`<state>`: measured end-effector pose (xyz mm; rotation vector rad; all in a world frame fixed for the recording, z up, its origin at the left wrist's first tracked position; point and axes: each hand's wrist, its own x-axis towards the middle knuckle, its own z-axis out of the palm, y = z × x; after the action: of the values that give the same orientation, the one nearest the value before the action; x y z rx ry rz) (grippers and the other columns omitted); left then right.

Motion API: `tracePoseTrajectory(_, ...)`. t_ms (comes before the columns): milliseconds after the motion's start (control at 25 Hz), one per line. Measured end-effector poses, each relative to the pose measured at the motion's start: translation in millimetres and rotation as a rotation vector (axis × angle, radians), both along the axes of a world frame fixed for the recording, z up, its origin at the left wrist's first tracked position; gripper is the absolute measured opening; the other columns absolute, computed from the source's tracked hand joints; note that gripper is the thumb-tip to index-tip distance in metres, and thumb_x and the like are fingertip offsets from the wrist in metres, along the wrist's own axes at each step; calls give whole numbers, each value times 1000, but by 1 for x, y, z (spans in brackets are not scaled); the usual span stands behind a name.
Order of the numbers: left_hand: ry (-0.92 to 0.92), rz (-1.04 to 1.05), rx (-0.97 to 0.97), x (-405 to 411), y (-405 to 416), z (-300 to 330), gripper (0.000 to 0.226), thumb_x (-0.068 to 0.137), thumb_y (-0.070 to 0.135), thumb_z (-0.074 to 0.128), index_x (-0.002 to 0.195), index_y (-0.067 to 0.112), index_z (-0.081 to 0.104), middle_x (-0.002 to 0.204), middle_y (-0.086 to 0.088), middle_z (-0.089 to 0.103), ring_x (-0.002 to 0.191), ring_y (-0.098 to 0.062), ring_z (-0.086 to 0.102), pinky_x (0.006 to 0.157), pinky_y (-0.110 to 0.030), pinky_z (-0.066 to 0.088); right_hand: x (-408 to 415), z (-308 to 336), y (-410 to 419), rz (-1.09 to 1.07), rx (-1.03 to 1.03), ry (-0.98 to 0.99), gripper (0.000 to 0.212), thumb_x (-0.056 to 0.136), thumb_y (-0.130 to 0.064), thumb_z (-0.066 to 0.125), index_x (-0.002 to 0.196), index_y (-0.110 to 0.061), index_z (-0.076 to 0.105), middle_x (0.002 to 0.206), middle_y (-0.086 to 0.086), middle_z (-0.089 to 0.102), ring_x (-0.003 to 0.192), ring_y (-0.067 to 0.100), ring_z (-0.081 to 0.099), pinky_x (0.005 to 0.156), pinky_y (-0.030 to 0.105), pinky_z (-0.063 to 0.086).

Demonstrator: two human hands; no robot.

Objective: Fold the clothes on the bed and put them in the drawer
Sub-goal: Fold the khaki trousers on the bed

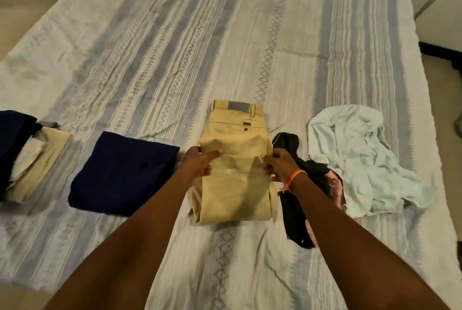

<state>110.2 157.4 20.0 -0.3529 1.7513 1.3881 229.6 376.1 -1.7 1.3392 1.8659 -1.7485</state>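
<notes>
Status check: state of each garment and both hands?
Khaki trousers: partly folded, gripped at both edges.
Navy garment: folded flat.
Beige garment: folded, far left.
Mint shirt: crumpled.
Black garment: crumpled.
Left hand: grips trousers.
Right hand: grips trousers.

No legible text, number or brand in view. The khaki trousers [235, 159] carry a grey waistband patch [238, 105] and a small dark pocket tab [247, 123] (both too small and blurred to read).
</notes>
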Motion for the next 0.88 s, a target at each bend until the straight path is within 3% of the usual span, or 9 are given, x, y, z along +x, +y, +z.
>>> tracePoseTrajectory(40, 71, -72, -148, -1, 0, -23, 60, 76, 33, 83, 122, 7, 55, 95, -7, 60, 65, -15, 55, 54, -26, 48, -3, -21, 1, 47, 64, -75, 48, 90, -28, 68, 130, -8, 50, 97, 12, 67, 76, 21, 61, 66, 33, 52)
tracePoseTrajectory(120, 127, -310, -464, 17, -8, -68, 83, 70, 47, 83, 134, 11, 44, 127, -14, 54, 102, -28, 60, 82, -37, 54, 13, -63, -8, 281, 232, -292, 59, 87, -37, 70, 135, -10, 49, 128, 17, 58, 110, 31, 57, 94, 40, 48)
tracePoseTrajectory(200, 59, -362, -617, 51, -19, -95, 100, 66, 51, 84, 143, 11, 33, 143, -19, 36, 126, -38, 45, 102, -43, 44, 43, -86, -31, 329, 264, -409, 62, 82, -48, 71, 130, -13, 54, 128, 16, 54, 119, 35, 52, 101, 42, 43)
tracePoseTrajectory(280, -17, -200, -491, 82, -27, -112, 104, 63, 47, 87, 144, 9, 33, 144, -15, 37, 128, -36, 45, 103, -42, 43, 64, -91, -52, 123, 205, -322, 48, 79, -47, 75, 107, -11, 61, 105, 11, 61, 100, 31, 58, 88, 40, 48)
tracePoseTrajectory(360, -78, -23, -257, 99, -32, -115, 107, 50, 50, 89, 140, 14, 42, 137, -8, 53, 120, -27, 54, 102, -42, 47, 71, -88, -65, -23, 248, -193, 35, 76, -42, 79, 85, -16, 58, 82, 2, 59, 86, 27, 58, 77, 39, 47)
tracePoseTrajectory(520, -18, 129, -153, 78, -32, -117, 75, 62, 46, 86, 125, 17, 59, 116, -2, 68, 102, -21, 66, 89, -41, 55, 50, -82, -56, -119, 302, -31, 57, 74, -35, 83, 114, -7, 53, 96, 2, 53, 89, 21, 52, 86, 41, 47)
tracePoseTrajectory(720, 85, 49, -85, 66, -27, -106, 34, 86, 23, 73, 117, 13, 60, 115, -3, 67, 107, -25, 63, 93, -38, 52, 48, -88, -43, 151, 194, -98, 42, 89, -41, 67, 70, -10, 47, 68, 6, 46, 68, 22, 44, 65, 33, 34)
tracePoseTrajectory(800, 0, -28, -173, 79, -37, -102, 39, 87, 28, 72, 120, 10, 61, 118, -7, 64, 108, -29, 60, 96, -39, 49, 71, -81, -50, 143, 64, -75, 30, 92, -34, 65, 82, -6, 64, 81, 8, 61, 79, 23, 54, 74, 32, 41)
tracePoseTrajectory(880, -23, -174, -249, 106, -54, -95, 53, 86, 36, 72, 127, 6, 57, 122, -10, 62, 110, -30, 58, 95, -38, 48, 109, -73, -63, 112, -20, -83, 34, 88, -34, 70, 99, -2, 69, 100, 13, 69, 98, 29, 62, 86, 36, 47)
